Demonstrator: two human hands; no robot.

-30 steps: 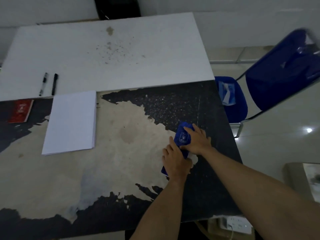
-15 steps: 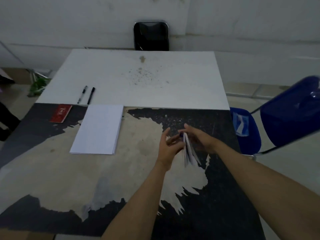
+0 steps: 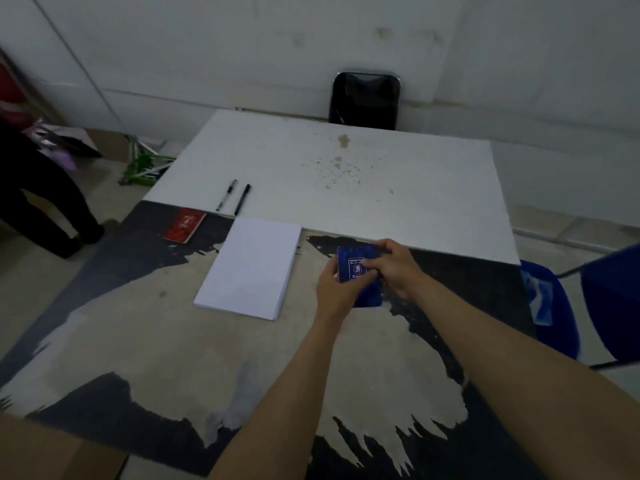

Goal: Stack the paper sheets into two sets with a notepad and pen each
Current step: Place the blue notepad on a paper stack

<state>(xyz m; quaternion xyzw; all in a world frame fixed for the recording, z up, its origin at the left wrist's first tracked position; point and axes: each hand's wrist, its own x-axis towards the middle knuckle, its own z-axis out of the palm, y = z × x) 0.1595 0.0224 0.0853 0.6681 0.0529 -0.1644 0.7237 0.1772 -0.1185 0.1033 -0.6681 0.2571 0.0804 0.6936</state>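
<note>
Blue notepad (image 3: 360, 271), seemingly in both hands

A white stack of paper sheets (image 3: 250, 267) is lying flat on the worn tabletop (image 3: 145, 341), its edges fairly even. Just right of the stack, a blue notepad (image 3: 358, 271) with a pale printed label is being held cover-up, tilted slightly, above the surface. Beyond the stack's far left corner, a red notepad (image 3: 184, 225) is lying flat, closed. Just behind the stack's far edge, two dark pens (image 3: 233, 199) are lying side by side, nearly parallel and apart from each other, on the white part of the surface.
</note>
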